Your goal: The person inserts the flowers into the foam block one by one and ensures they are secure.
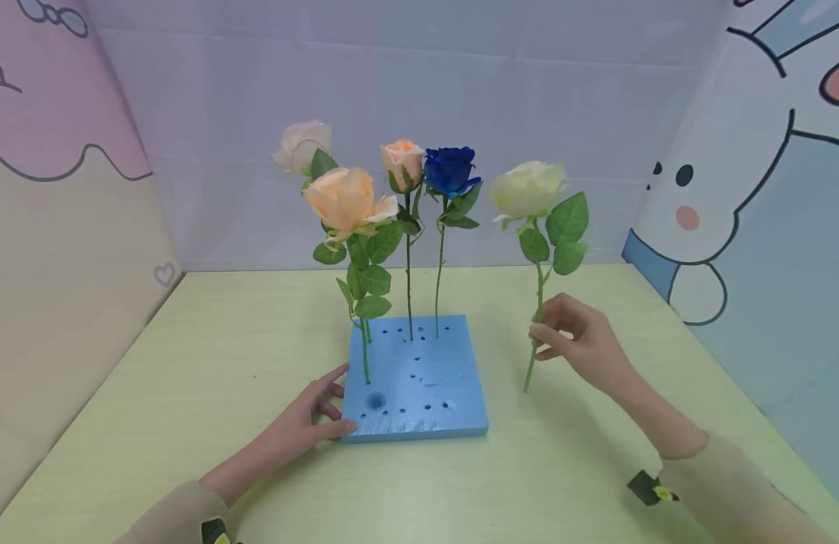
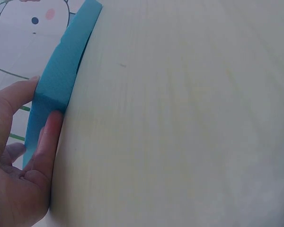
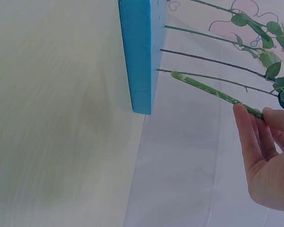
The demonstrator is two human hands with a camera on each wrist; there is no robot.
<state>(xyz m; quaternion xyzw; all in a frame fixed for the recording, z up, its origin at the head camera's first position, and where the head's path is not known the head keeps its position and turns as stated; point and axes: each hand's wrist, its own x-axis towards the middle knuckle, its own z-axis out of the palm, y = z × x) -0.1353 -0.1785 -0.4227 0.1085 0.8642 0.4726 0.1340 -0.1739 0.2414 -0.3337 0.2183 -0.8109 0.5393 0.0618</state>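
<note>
A blue foam board (image 1: pixel 453 385) with several holes lies on the table, and upright roses stand in it. My left hand (image 1: pixel 306 419) holds the board at its front left corner, thumb on the corner and fingers along the left side. In the left wrist view those fingers (image 2: pixel 47 146) press the board's side (image 2: pixel 61 80). Right of the board, my right hand (image 1: pixel 582 344) pinches the green stem of a creamy white rose (image 1: pixel 528 190) between thumb and fingers. The bloom points up, and the cut stem end (image 3: pixel 177 75) hangs free in the right wrist view.
In the board stand a large peach rose (image 1: pixel 347 200) and a pale pink rose (image 1: pixel 302 146) at left, then a small peach rose (image 1: pixel 402 162) and a blue rose (image 1: pixel 450 171) farther back. A wider round hole (image 1: pixel 375 400) is near the front left. Printed cloth walls (image 1: pixel 419 91) enclose the table (image 1: pixel 188 363).
</note>
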